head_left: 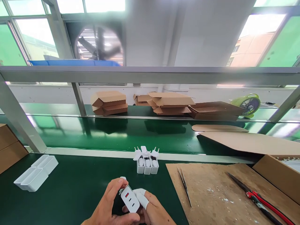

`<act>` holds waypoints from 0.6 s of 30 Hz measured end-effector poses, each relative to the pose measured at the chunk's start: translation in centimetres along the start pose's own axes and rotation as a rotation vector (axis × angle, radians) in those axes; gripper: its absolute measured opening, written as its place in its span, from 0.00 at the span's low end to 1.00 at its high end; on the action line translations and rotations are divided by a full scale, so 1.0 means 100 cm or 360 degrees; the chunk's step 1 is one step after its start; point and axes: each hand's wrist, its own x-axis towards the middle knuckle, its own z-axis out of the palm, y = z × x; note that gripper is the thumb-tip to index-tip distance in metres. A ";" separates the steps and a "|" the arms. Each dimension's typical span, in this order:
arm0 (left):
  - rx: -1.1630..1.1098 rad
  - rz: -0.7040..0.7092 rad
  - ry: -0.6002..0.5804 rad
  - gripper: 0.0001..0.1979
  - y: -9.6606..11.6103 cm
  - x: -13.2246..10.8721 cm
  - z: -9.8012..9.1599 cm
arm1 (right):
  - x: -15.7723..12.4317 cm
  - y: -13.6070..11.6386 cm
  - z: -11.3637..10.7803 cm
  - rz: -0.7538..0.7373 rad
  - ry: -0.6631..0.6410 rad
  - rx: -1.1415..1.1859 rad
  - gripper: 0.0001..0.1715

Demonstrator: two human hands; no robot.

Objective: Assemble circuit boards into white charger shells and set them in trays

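A white USB charger [130, 200] with one red port and two small dark slots is held low in front of me. My left hand [109, 203] is closed on it, with the thumb below and fingers at its upper end. White finger covers show on my right hand [152, 207], whose fingers press against the charger's right side; some fingertips are hidden behind it. Beyond my hands, several white chargers with plug pins [147, 162] stand grouped on the dark green bench. White open plastic shells [36, 173] lie at the left.
On the brown board [203, 193] at the right rest metal tweezers [185, 187] and red-and-black-handled pliers [255, 197]. A cardboard box [278, 181] borders it. A green conveyor belt [112, 134] runs behind, with flat cardboard [248, 142], folded boxes [173, 103] and a small fan [249, 104].
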 end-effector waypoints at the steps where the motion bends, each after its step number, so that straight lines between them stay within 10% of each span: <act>1: -0.0012 0.0006 -0.0005 0.42 0.000 0.000 -0.001 | 0.000 0.000 -0.001 -0.0003 -0.0001 -0.0007 0.31; 6: -0.0043 -0.0036 -0.0107 0.42 0.000 -0.002 -0.001 | 0.000 -0.005 -0.003 -0.0142 0.0182 -0.0291 0.29; 18: 0.0038 -0.0970 -0.0204 0.42 -0.026 0.013 0.003 | -0.005 -0.012 -0.015 -0.1119 0.0523 -0.1379 0.18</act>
